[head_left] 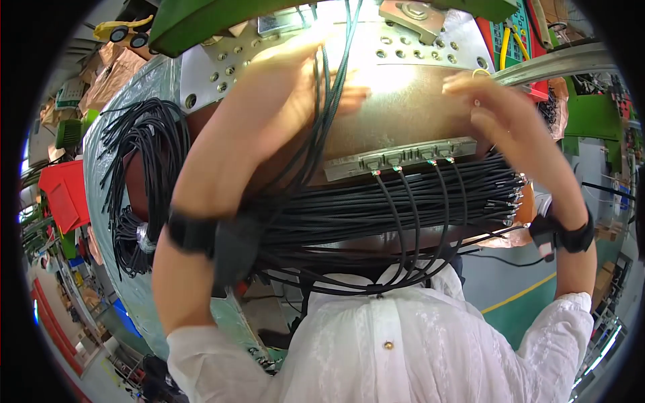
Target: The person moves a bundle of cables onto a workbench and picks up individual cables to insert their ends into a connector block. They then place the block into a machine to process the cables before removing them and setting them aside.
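My left hand [285, 91] is raised over the machine at the far left of centre, smeared by motion. A loose bundle of black cables [328, 101] comes down from above and crosses its palm and fingers; whether the hand grips them cannot be told. My right hand [500, 111] hovers at the right above the brown work surface [410, 107], thumb and fingers apart with nothing seen between them. Below both hands lies a slotted metal fixture bar [403, 158]. Several black cables with small coloured wire ends at the bar hang from it toward me.
Many black cables [376, 215] lie bundled across the near side, bare metal ends at right. Another cable bunch [151, 148] hangs at left. Beyond are a perforated metal plate [416, 54], a metal clamp [413, 17], yellow-handled pliers [505, 47] and a red bin [64, 195].
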The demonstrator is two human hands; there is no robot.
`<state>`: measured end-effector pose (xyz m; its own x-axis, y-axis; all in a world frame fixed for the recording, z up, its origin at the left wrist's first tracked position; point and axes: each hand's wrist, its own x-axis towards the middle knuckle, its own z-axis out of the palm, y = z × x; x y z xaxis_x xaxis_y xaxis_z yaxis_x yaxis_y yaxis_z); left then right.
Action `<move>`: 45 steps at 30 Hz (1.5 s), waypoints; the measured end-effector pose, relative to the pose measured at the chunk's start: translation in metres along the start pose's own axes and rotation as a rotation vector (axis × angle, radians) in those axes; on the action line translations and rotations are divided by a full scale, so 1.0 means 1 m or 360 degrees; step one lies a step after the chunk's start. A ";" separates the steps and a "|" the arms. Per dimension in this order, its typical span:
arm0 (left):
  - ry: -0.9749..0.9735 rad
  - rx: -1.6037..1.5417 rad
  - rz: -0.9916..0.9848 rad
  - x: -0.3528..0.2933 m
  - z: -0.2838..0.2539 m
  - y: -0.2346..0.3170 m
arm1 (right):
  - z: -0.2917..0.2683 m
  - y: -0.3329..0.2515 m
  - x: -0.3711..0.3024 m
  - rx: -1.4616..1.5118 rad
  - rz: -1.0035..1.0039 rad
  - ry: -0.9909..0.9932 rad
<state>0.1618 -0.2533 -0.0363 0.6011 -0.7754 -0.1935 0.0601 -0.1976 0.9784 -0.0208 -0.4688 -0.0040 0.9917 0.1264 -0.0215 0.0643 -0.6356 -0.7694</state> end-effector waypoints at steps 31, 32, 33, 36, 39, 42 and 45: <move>-0.0042 -0.1428 -0.0484 -0.083 0.037 0.028 | 0.023 0.004 0.122 0.0181 0.0222 0.0694; -0.0027 -0.1421 -0.0496 -0.097 0.037 0.028 | 0.030 0.002 0.124 0.0134 0.0147 0.0589; 0.0040 -0.1542 -0.0493 -0.112 0.031 0.029 | 0.032 0.004 0.128 0.0073 0.0072 0.0494; 0.0425 -0.1858 0.0180 -0.196 -0.032 0.059 | 0.013 0.006 0.115 -0.0200 -0.0002 0.0202; 0.0882 -0.0927 0.0862 -0.291 -0.221 0.070 | 0.024 0.021 0.097 -0.0486 -0.0210 0.0178; 0.2300 0.0032 0.0411 -0.276 -0.272 0.056 | 0.035 0.020 0.072 -0.0803 -0.0536 0.0461; 0.1627 0.0509 -0.1041 -0.283 -0.287 0.036 | 0.040 -0.012 0.042 -0.0959 -0.0519 0.0720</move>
<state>0.2231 0.1312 0.0744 0.8824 0.3133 -0.3509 0.4701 -0.6165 0.6317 0.0153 -0.4253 -0.0215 0.8535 0.1381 0.5025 0.2780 -0.9362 -0.2149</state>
